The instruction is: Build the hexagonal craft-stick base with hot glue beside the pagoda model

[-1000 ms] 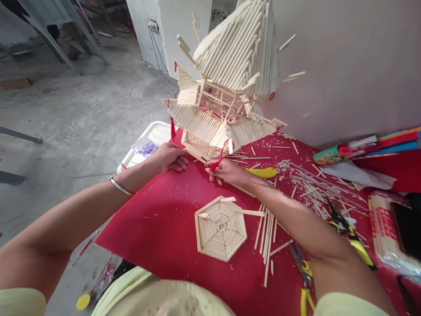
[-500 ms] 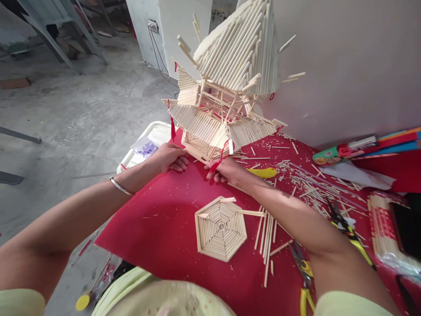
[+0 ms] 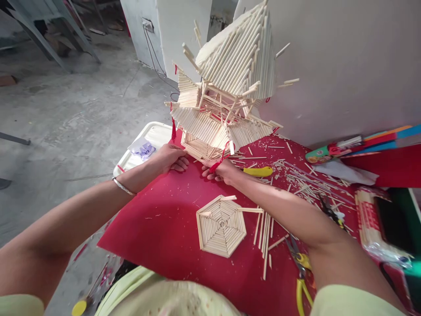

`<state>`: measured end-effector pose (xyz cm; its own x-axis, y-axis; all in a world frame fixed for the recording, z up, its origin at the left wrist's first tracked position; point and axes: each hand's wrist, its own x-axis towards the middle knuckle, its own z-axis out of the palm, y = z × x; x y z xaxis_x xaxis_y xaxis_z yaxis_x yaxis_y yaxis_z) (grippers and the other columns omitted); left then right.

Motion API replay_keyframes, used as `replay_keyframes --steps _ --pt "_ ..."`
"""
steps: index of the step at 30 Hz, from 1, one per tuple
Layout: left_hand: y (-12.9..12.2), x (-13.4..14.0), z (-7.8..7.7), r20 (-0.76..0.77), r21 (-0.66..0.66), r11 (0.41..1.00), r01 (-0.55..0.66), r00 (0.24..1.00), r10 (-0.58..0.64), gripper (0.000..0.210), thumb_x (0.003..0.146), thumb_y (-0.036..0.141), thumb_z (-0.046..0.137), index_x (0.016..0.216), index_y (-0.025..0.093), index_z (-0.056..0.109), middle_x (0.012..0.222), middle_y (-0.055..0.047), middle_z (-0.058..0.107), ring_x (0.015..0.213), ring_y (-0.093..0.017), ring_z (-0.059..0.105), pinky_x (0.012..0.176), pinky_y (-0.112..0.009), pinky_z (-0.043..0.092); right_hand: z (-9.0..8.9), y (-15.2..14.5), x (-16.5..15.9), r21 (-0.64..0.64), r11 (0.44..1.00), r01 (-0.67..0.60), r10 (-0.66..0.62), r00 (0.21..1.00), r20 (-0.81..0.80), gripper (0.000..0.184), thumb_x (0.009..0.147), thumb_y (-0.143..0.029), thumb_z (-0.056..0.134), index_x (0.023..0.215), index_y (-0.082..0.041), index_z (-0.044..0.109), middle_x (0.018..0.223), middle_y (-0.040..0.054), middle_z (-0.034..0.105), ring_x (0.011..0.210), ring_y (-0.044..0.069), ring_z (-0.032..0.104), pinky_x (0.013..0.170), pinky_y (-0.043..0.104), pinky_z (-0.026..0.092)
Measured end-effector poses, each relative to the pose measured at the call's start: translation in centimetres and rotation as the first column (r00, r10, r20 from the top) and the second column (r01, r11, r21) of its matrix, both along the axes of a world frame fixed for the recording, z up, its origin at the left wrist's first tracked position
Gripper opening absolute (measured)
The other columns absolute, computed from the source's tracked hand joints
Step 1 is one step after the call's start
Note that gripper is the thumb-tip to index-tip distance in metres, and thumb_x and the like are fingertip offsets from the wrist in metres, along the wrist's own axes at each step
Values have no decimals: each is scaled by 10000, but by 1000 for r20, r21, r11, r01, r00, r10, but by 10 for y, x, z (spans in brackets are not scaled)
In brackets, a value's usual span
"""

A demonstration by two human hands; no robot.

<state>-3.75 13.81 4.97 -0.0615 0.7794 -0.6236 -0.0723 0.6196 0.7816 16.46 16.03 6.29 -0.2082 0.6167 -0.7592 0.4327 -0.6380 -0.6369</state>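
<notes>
Touching base [image 3: 196,147] of stick pagoda [image 3: 230,74]: left hand [image 3: 173,157] unmoved, right hand [image 3: 223,171] edged slightly leftward, fingers [image 3: 180,165] curled, pinch untellable, handling apparently continuing here.

Pale stick pagoda [image 3: 232,70], two-roofed, upright, red tassels [image 3: 173,131] hanging

Soft, fairly even light fills the near scene, while the space around the chair [image 3: 49,13] at far left falls dim. The pale roof of the stick house [image 3: 235,57] is bright, its slats crisp. A bright patch lies on the right forearm [image 3: 272,193]; soft shadow darkens the near desk [image 3: 158,245]. Clear plastic [image 3: 384,252] at right catches small glints. The wide view stretches both arms toward the edges, and the far-left corner looks slightly soft.
</notes>
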Motion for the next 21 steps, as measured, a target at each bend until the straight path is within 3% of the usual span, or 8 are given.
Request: replay_keyframes --steps 21 --pt "-2 0 6 62 -10 1000 -11 998 12 143 925 193 662 816 101 652 628 -107 722 447 -152 657 437 -222 552 3 -8 -8 19 990 137 -137 991 -13 303 951 -401 747 822 -144 653 542 -23 688 378 30 558 303 101 258"
